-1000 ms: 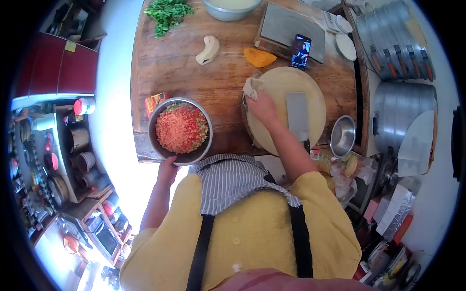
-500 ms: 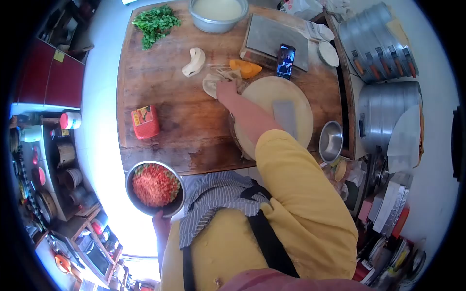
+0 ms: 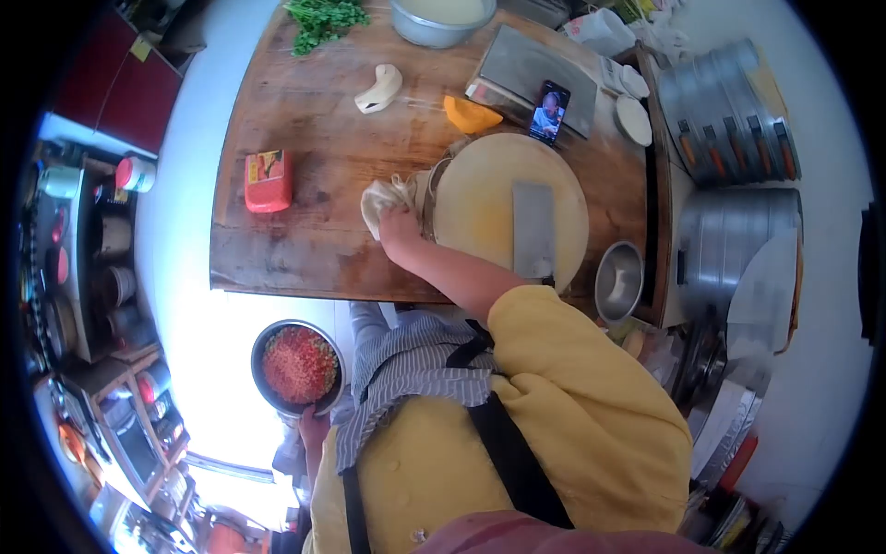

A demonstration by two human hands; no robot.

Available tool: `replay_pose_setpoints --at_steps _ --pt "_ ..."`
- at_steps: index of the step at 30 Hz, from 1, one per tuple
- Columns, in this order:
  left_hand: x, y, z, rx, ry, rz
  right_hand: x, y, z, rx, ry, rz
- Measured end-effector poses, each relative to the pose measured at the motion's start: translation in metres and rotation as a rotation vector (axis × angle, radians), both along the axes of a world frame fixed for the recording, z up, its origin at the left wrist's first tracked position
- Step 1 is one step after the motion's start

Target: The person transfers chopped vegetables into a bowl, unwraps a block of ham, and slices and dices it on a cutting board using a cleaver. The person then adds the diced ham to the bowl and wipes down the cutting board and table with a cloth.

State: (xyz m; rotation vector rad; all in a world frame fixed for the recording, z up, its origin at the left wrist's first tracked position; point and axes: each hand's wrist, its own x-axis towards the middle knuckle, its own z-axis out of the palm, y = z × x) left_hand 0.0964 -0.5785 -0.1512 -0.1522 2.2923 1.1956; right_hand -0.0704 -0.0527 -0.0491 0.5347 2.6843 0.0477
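Observation:
My left hand (image 3: 315, 427) grips the near rim of a metal bowl (image 3: 257, 367) filled with chopped orange and green pieces, held off the table's near left side. On the wooden table (image 3: 323, 249), my right hand (image 3: 398, 231) is closed on a pale cloth (image 3: 377, 200), just left of the round cutting board (image 3: 466, 217). A cleaver (image 3: 532, 226) lies flat on the board, beside a faint yellow stain. The cloth hides part of my right fingers.
Around the board are a small steel bowl (image 3: 619, 282), a phone (image 3: 550, 113), an orange wedge (image 3: 471, 114) and a pale peeled piece (image 3: 379, 90). A red package (image 3: 268, 182) sits at left. Greens (image 3: 323, 20) and a large basin (image 3: 441, 23) stand at the back.
The bowl has moved from the table's front left corner to beyond its near edge with my left hand. My right hand and the cloth have moved off the board to its left.

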Motion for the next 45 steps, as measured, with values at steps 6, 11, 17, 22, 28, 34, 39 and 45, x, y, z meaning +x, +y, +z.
replay_pose_setpoints --at_steps 6,11,17,22,28,34,39,45 --pt "0.004 0.085 0.068 -0.321 0.084 -0.386 0.013 0.032 0.047 -0.346 0.231 -0.061" --pt "0.014 0.104 0.014 0.589 -0.601 0.702 -0.046 0.092 0.040 -0.212 0.296 0.067" --pt "0.008 0.151 0.006 0.355 -0.453 0.330 -0.030 0.064 -0.001 -0.020 0.206 0.103" --pt "0.004 0.179 0.005 0.372 -0.648 0.443 0.007 0.031 -0.058 0.149 0.396 0.237" --pt "0.003 0.200 0.009 0.364 -0.704 0.371 0.096 -0.026 -0.032 -0.012 0.484 0.338" --pt "0.003 0.202 -0.014 0.345 -0.802 0.254 0.114 -0.021 0.063 -0.592 0.207 0.079" --pt "0.001 0.190 -0.029 0.208 -0.390 -0.359 0.079 0.020 0.108 -0.356 0.626 0.188" --pt "-0.007 0.201 -0.020 0.279 -0.597 -0.099 0.100 0.005 0.049 -0.015 0.524 0.328"
